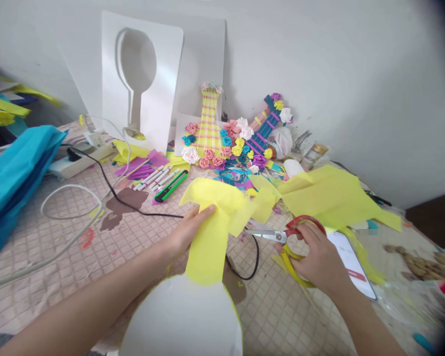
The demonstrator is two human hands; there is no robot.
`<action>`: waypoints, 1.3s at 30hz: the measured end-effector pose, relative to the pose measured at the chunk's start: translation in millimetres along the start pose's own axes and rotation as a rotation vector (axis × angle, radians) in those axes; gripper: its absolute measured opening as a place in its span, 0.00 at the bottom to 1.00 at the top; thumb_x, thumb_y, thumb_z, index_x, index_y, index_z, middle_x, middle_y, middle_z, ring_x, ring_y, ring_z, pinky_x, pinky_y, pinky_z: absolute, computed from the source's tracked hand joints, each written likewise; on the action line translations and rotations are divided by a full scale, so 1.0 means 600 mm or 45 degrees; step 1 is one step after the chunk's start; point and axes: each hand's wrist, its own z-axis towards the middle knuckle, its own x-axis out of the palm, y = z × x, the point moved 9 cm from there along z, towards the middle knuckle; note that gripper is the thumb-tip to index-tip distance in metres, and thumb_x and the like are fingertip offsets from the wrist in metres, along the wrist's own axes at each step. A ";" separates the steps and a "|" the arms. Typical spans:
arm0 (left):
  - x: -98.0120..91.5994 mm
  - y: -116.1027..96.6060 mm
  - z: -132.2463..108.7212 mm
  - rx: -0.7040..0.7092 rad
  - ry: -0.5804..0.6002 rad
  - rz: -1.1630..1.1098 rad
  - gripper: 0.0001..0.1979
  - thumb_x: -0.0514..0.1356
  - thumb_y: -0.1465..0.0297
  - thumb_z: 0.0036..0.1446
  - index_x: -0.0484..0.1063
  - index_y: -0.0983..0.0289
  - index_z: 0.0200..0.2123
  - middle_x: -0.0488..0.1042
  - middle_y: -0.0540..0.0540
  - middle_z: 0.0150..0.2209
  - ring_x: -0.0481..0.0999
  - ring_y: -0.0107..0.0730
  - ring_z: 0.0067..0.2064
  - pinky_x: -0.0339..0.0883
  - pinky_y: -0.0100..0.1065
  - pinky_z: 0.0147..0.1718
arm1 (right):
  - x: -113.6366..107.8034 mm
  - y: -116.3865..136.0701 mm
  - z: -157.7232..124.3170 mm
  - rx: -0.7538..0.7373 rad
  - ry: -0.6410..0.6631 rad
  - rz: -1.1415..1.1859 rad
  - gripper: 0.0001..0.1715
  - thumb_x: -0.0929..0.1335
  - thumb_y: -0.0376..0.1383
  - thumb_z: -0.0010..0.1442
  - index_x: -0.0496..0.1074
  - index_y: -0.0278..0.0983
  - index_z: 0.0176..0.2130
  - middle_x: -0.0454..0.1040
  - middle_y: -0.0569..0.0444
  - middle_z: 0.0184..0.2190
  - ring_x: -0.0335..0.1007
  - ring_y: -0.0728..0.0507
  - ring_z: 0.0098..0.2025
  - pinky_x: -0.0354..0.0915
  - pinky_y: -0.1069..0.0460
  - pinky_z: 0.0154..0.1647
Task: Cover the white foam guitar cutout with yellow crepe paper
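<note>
My left hand (187,230) pinches the edge of a yellow paper strip (211,232) that runs up from a white guitar-shaped board (181,321) near me. My right hand (317,257) rests on the table with its fingers closed around the red and yellow handles of a pair of scissors (282,235). The blades point left toward the yellow paper and lie apart from it. A larger crumpled yellow sheet (330,195) lies just behind the scissors.
A decorated paper guitar with paper roses (209,133) leans on the wall beside a white cutout board (141,79). Markers and a green cutter (163,179), a black cable (133,205), a power strip (76,163), blue paper (11,178) and a phone (350,262) lie around.
</note>
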 end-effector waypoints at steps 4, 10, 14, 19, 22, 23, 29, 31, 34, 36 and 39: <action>0.011 0.002 -0.010 0.009 0.057 0.002 0.16 0.60 0.59 0.49 0.65 0.62 0.38 0.73 0.51 0.24 0.74 0.31 0.22 0.69 0.31 0.21 | -0.006 0.008 0.002 -0.017 -0.048 0.000 0.23 0.68 0.43 0.46 0.64 0.33 0.39 0.69 0.45 0.33 0.66 0.38 0.38 0.65 0.47 0.36; 0.009 0.007 -0.008 0.077 0.111 0.186 0.16 0.62 0.68 0.46 0.65 0.63 0.39 0.75 0.52 0.30 0.75 0.32 0.27 0.70 0.30 0.25 | -0.013 0.011 0.001 -0.063 -0.164 -0.041 0.23 0.69 0.43 0.45 0.65 0.32 0.39 0.69 0.45 0.33 0.66 0.38 0.37 0.65 0.46 0.37; 0.005 0.018 -0.006 0.077 0.146 0.275 0.16 0.60 0.72 0.43 0.67 0.65 0.40 0.76 0.55 0.30 0.75 0.34 0.28 0.70 0.32 0.26 | -0.021 0.019 0.003 -0.110 -0.186 -0.111 0.21 0.68 0.40 0.44 0.66 0.31 0.38 0.69 0.45 0.33 0.66 0.38 0.37 0.64 0.46 0.38; 0.004 0.013 -0.001 0.106 0.132 0.362 0.18 0.57 0.74 0.44 0.67 0.65 0.42 0.76 0.54 0.29 0.76 0.36 0.29 0.70 0.33 0.26 | -0.043 0.037 0.007 -0.180 -0.253 -0.225 0.18 0.67 0.38 0.45 0.66 0.30 0.37 0.69 0.45 0.31 0.66 0.38 0.35 0.65 0.46 0.38; 0.005 0.004 -0.002 0.116 0.094 0.353 0.14 0.57 0.70 0.48 0.67 0.65 0.40 0.75 0.53 0.27 0.75 0.34 0.27 0.70 0.32 0.25 | -0.048 0.036 0.005 -0.180 -0.262 -0.192 0.18 0.67 0.37 0.45 0.66 0.31 0.37 0.69 0.45 0.31 0.66 0.39 0.35 0.65 0.46 0.38; 0.007 0.002 -0.003 0.125 0.092 0.350 0.14 0.58 0.68 0.48 0.67 0.65 0.40 0.75 0.53 0.26 0.75 0.34 0.27 0.70 0.32 0.24 | -0.048 0.033 0.003 -0.174 -0.264 -0.183 0.18 0.67 0.37 0.45 0.66 0.31 0.37 0.69 0.45 0.31 0.66 0.39 0.35 0.65 0.46 0.37; 0.004 -0.008 -0.002 0.176 0.099 0.362 0.17 0.62 0.68 0.44 0.67 0.64 0.39 0.75 0.54 0.28 0.76 0.35 0.28 0.70 0.32 0.25 | -0.029 0.013 -0.018 -0.097 -0.207 -0.175 0.23 0.69 0.39 0.43 0.65 0.29 0.38 0.69 0.44 0.31 0.66 0.38 0.36 0.65 0.45 0.38; -0.005 -0.013 0.003 0.214 0.085 0.340 0.17 0.63 0.67 0.43 0.67 0.64 0.39 0.75 0.53 0.28 0.75 0.35 0.28 0.70 0.32 0.26 | -0.020 0.008 -0.029 -0.010 -0.151 -0.089 0.23 0.69 0.39 0.43 0.65 0.30 0.38 0.68 0.45 0.31 0.65 0.38 0.36 0.65 0.45 0.37; -0.016 -0.021 0.014 0.230 0.083 0.290 0.16 0.62 0.65 0.45 0.66 0.64 0.38 0.75 0.51 0.28 0.75 0.32 0.27 0.70 0.31 0.24 | -0.014 0.015 -0.049 0.089 -0.086 0.029 0.22 0.69 0.39 0.43 0.64 0.32 0.38 0.67 0.45 0.31 0.65 0.38 0.37 0.65 0.45 0.37; -0.019 -0.031 0.022 0.211 0.085 0.283 0.12 0.61 0.66 0.46 0.67 0.64 0.35 0.74 0.51 0.26 0.74 0.31 0.24 0.69 0.30 0.22 | -0.017 0.023 -0.062 0.118 -0.071 0.069 0.22 0.69 0.39 0.43 0.63 0.32 0.38 0.67 0.45 0.32 0.64 0.37 0.38 0.65 0.44 0.39; -0.003 -0.073 0.026 0.264 0.151 0.300 0.12 0.61 0.69 0.46 0.67 0.65 0.35 0.74 0.51 0.26 0.73 0.28 0.23 0.69 0.28 0.23 | -0.027 0.024 -0.081 0.166 -0.058 0.131 0.23 0.69 0.37 0.41 0.62 0.33 0.38 0.66 0.45 0.33 0.64 0.37 0.38 0.65 0.44 0.39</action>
